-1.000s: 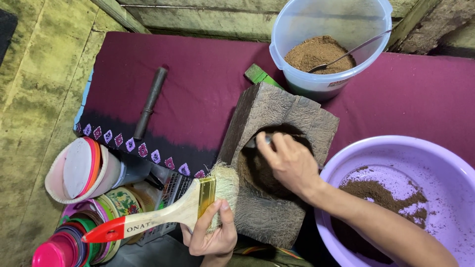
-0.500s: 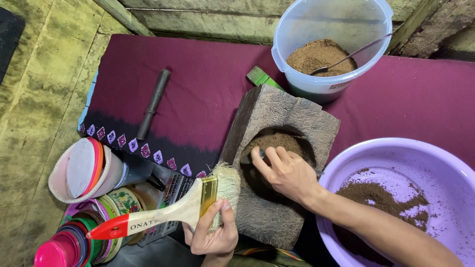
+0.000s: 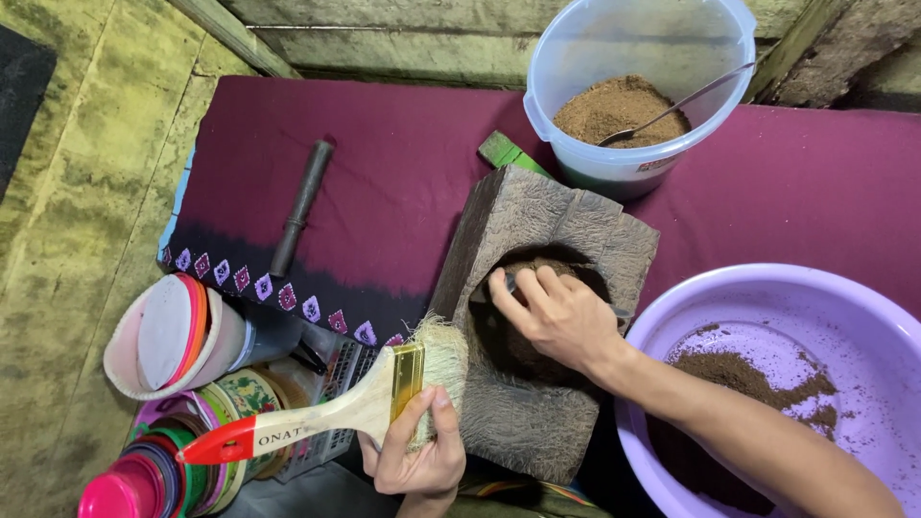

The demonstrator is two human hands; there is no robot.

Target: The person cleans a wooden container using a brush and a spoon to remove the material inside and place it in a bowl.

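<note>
**Hand in the mortar, brush held at its edge**

The right hand reaches into the hollow of a rough wooden mortar block that stands on a maroon cloth. Its fingers curl down into the dark cavity, around brown powder there; whether they pinch anything I cannot tell. The left hand grips a paintbrush at its brass ferrule, thumb and fingers closed round it.

The brush's long axis runs from lower left to upper right: the red tip of its pale wooden handle points to the lower left, over a stack of coloured plastic lids, and the bristles point to the upper right, touching the near left edge of the mortar. The block's own long axis runs from the near side up towards a clear plastic bucket, which holds brown powder and a metal spoon.

What could go wrong, as I judge it: the bristles sit just at the block's rim, so a sweep outward may flick powder onto the cloth instead of the purple basin to the right, which holds some powder already. The block looks heavy yet stands unsteadied; a hard push by the hand inside may rock it toward the basin. A dark metal rod lies well apart to the left.
</note>
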